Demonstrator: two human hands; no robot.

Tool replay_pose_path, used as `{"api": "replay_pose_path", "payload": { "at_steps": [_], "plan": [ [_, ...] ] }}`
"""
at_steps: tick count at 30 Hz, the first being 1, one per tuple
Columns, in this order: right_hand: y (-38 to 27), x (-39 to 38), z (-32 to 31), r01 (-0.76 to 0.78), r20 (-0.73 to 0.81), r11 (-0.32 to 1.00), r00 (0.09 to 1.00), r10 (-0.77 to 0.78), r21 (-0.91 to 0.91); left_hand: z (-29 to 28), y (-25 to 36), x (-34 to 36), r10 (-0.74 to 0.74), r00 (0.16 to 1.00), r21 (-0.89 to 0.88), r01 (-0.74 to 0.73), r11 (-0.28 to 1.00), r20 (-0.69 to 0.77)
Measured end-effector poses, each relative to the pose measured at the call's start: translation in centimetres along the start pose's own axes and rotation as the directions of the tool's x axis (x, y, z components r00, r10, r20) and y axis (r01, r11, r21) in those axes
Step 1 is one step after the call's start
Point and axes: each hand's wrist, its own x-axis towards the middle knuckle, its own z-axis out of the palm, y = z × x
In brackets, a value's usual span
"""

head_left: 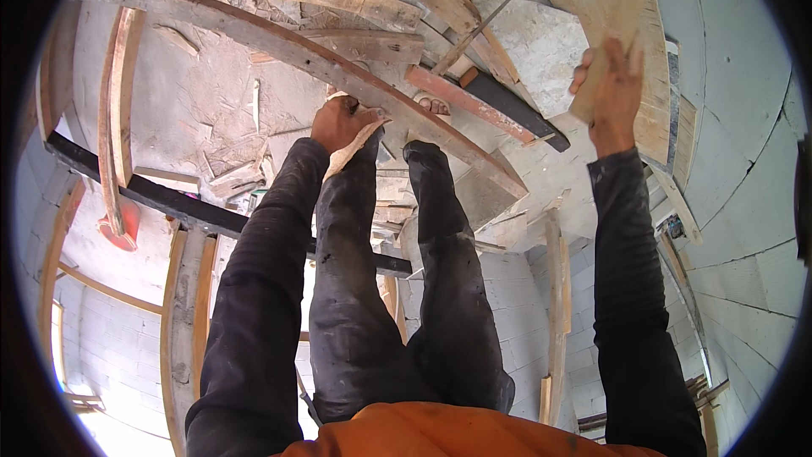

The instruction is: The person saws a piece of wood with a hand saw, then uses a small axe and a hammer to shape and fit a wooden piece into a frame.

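My right hand [619, 93] is raised at the upper right, closed around the pale wooden handle of a hammer [630, 13]. The hammer's grey metal head, at the top edge, is smeared, so its exact shape is unclear. Low in the middle, my left hand [338, 123] grips a short, rough-edged piece of wood [353, 149] above my left knee. That hand is right beside a long wooden beam [279, 42], which slants across in front of my legs. Whether the piece touches the beam I cannot tell.
Scrap boards [347, 2] and splinters litter the dusty floor beyond the beam. A reddish plank [469, 103] and a black bar [516, 110] lie to the right. Pale block walls [744, 178] stand at the right. Another black beam [161, 195] crosses at left, near upright timbers [125, 93].
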Motion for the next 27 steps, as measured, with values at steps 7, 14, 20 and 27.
{"api": "replay_pose_path", "payload": {
  "at_steps": [7, 14, 20, 27],
  "plan": [
    [5.6, -10.2, 3.3, -0.485, 0.396, 0.602, 0.465, 0.792, -0.634, 0.3, -0.4, -0.2, 0.018, 0.999, 0.004, -0.017, 1.0, -0.042],
    [-3.2, -1.6, 0.6, -0.235, 0.004, 0.951, 0.97, 0.241, -0.202, -0.1, -0.5, -0.3, -0.008, 1.0, 0.029, 0.008, 1.0, -0.029],
    [7.2, -10.9, 4.4, -0.357, 0.313, 0.844, 0.813, 0.492, -0.4, -0.2, -0.3, 0.4, 0.004, 1.0, 0.038, -0.004, 0.999, -0.002],
    [-2.2, -5.3, 2.2, -0.299, 0.113, 0.857, 0.919, 0.377, -0.42, 0.3, -0.5, -0.9, -0.024, 1.0, 0.038, 0.024, 0.999, -0.019]
  ]
}}
